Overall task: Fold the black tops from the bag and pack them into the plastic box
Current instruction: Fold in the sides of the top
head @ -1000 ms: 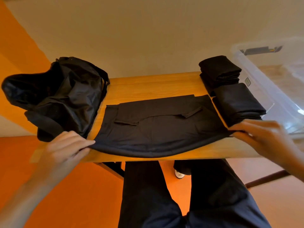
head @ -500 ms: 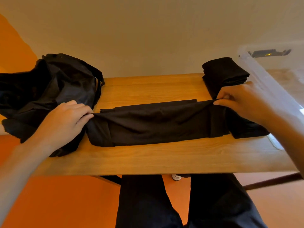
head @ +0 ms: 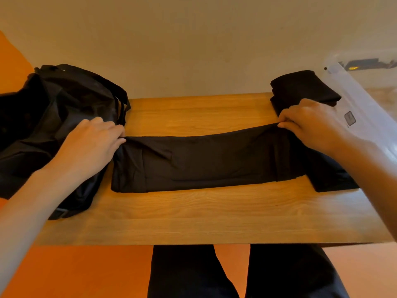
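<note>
Bag (head: 53,125) lies left of the black top (head: 204,162). Left hand (head: 90,145) pinches the top's far-left corner and right hand (head: 318,125) pinches its far-right corner. Folded tops (head: 305,87) and plastic box (head: 365,93) sit right of it. Mid-fold, a long strip; next probably needs the ends folded inward.
</note>
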